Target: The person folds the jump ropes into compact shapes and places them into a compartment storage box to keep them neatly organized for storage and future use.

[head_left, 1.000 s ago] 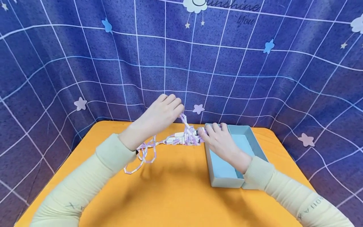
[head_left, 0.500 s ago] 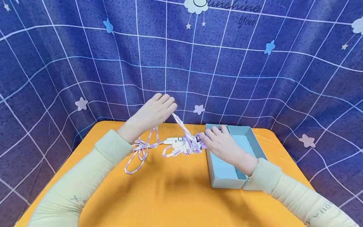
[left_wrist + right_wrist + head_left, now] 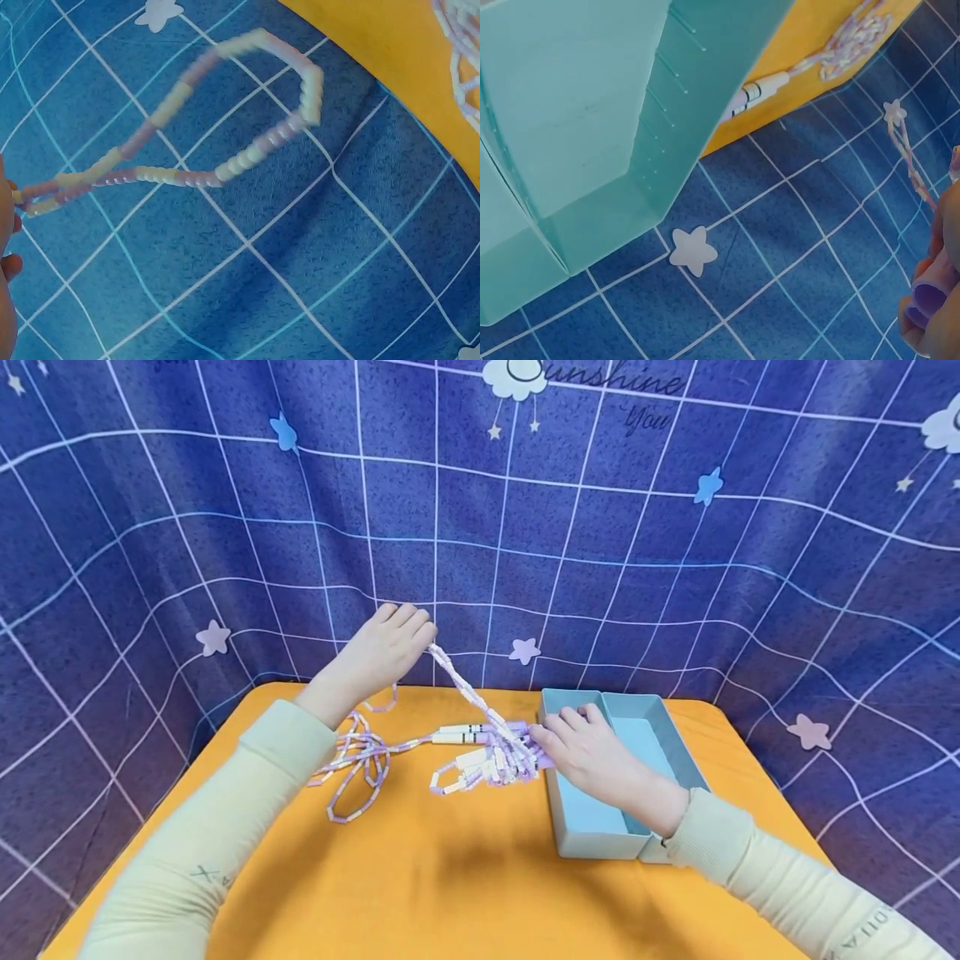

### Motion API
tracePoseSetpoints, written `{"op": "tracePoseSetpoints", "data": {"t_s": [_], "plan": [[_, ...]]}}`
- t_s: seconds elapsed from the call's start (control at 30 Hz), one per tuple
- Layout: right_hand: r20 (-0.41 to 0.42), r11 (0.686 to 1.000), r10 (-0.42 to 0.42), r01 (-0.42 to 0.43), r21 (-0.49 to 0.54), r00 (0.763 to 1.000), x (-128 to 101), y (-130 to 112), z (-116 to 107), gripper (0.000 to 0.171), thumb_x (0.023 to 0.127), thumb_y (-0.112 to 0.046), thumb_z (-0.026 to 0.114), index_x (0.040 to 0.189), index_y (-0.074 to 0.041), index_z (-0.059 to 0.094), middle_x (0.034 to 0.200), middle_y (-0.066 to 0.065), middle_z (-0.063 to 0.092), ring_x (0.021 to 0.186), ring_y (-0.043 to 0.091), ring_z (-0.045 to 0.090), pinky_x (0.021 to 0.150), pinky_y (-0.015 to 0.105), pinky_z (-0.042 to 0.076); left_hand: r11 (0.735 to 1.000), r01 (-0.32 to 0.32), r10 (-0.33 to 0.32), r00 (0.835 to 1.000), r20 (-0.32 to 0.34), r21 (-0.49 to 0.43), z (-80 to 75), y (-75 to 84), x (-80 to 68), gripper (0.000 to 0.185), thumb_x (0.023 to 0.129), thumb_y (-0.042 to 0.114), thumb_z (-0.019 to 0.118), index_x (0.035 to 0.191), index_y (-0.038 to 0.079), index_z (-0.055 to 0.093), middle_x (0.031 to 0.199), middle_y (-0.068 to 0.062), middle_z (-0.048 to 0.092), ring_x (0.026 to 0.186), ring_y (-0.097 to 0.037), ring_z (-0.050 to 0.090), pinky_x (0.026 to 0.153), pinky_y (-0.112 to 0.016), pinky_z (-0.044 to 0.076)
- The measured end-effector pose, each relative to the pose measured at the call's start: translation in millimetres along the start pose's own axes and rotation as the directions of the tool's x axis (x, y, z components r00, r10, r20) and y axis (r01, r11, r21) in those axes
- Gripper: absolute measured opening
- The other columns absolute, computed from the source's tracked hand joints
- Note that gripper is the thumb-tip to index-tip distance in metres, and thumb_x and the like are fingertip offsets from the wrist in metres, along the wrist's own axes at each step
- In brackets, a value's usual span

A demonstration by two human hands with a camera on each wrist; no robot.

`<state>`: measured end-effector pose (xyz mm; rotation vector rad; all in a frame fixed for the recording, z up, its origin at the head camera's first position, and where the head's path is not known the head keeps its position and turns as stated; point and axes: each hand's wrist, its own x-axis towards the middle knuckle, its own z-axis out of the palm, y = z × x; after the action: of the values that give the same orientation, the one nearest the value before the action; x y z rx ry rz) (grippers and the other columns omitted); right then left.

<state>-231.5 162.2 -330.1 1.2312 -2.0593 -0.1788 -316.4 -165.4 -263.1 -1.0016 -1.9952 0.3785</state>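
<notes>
My right hand (image 3: 588, 752) grips the purple handles (image 3: 932, 296) of a beaded jump rope, their hollow ends showing in the right wrist view. White-and-purple beaded cord (image 3: 512, 756) is bunched around these handles. From the bunch a doubled strand (image 3: 465, 687) rises to my left hand (image 3: 386, 647), which pinches it above the back of the table. A loop of this cord (image 3: 262, 45) sticks out beyond the left fingers in the left wrist view. Behind the bunch lies a second jump rope, with white-and-purple handles (image 3: 457, 735) and its cord (image 3: 363, 756) gathered to the left.
Two pale blue-green trays (image 3: 600, 843) stand side by side at the right of the orange table (image 3: 450, 893); the right forearm passes over them. A blue grid-patterned curtain (image 3: 465, 568) closes off the back and sides.
My left hand has moved left, drawing the doubled strand out longer. The bunch at my right hand has dropped slightly, with a small loop now hanging off its left side.
</notes>
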Motion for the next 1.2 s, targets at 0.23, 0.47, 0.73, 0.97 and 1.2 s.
{"op": "tracePoseSetpoints", "data": {"t_s": [0.23, 0.47, 0.73, 0.97, 1.2], "plan": [[-0.044, 0.999, -0.028, 0.029, 0.024, 0.999, 1.2, -0.1, -0.5, 0.027, 0.100, -0.023, 0.030, 0.112, -0.008, 0.048, 0.096, 0.007, 0.054, 0.086, 0.025, 0.049, 0.075, 0.041, 0.037, 0.999, 0.043, -0.043, 0.999, 0.020, -0.007, 11.4, 2.2, -5.8, 0.016, 0.092, 0.004, 0.040, 0.104, 0.003, 0.050, 0.101, -0.012, 0.051, 0.096, -0.030, 0.047, 0.077, -0.040, 0.038], [-0.061, 0.999, -0.020, 0.022, 0.034, 0.998, 3.3, -1.9, -3.8, 0.020, 0.095, -0.022, 0.041, 0.107, -0.008, 0.049, 0.094, 0.006, 0.054, 0.085, 0.024, 0.050, 0.077, 0.041, 0.037, 0.995, 0.065, -0.061, 0.997, 0.047, -0.069, 23.6, 11.7, -11.2, 0.014, 0.093, 0.009, 0.041, 0.103, 0.003, 0.050, 0.100, -0.011, 0.051, 0.092, -0.029, 0.047, 0.075, -0.039, 0.037], [-0.081, 0.997, 0.056, -0.051, 0.062, 0.995, 7.6, -4.1, -12.1, 0.010, 0.086, -0.016, 0.048, 0.087, -0.011, 0.057, 0.087, 0.003, 0.056, 0.080, 0.022, 0.050, 0.076, 0.040, 0.036, 0.997, 0.045, -0.040, 0.995, 0.096, -0.054, 37.8, 27.9, -16.6, 0.015, 0.092, 0.009, 0.043, 0.105, 0.004, 0.049, 0.104, -0.011, 0.050, 0.094, -0.028, 0.046, 0.076, -0.037, 0.037], [-0.208, 0.995, 0.027, -0.007, 0.096, 0.978, 9.7, -4.6, -13.3, 0.013, 0.095, -0.016, 0.041, 0.090, -0.008, 0.050, 0.088, 0.005, 0.055, 0.080, 0.022, 0.052, 0.074, 0.040, 0.037, 0.994, 0.060, -0.053, 0.996, 0.073, -0.088, 50.4, 49.9, -24.1, 0.015, 0.092, 0.007, 0.041, 0.101, 0.005, 0.052, 0.101, -0.009, 0.052, 0.093, -0.027, 0.048, 0.075, -0.037, 0.038], [-0.259, 0.995, 0.063, -0.040, 0.093, 0.964, 11.1, -2.0, -13.6, 0.026, 0.103, -0.026, 0.028, 0.099, -0.006, 0.045, 0.086, 0.007, 0.053, 0.078, 0.025, 0.050, 0.072, 0.039, 0.036, 0.992, 0.059, -0.052, 0.996, 0.066, -0.109, 61.2, 75.5, -33.3, 0.012, 0.086, 0.007, 0.052, 0.098, 0.005, 0.051, 0.095, -0.009, 0.050, 0.087, -0.026, 0.046, 0.072, -0.034, 0.037]]}}
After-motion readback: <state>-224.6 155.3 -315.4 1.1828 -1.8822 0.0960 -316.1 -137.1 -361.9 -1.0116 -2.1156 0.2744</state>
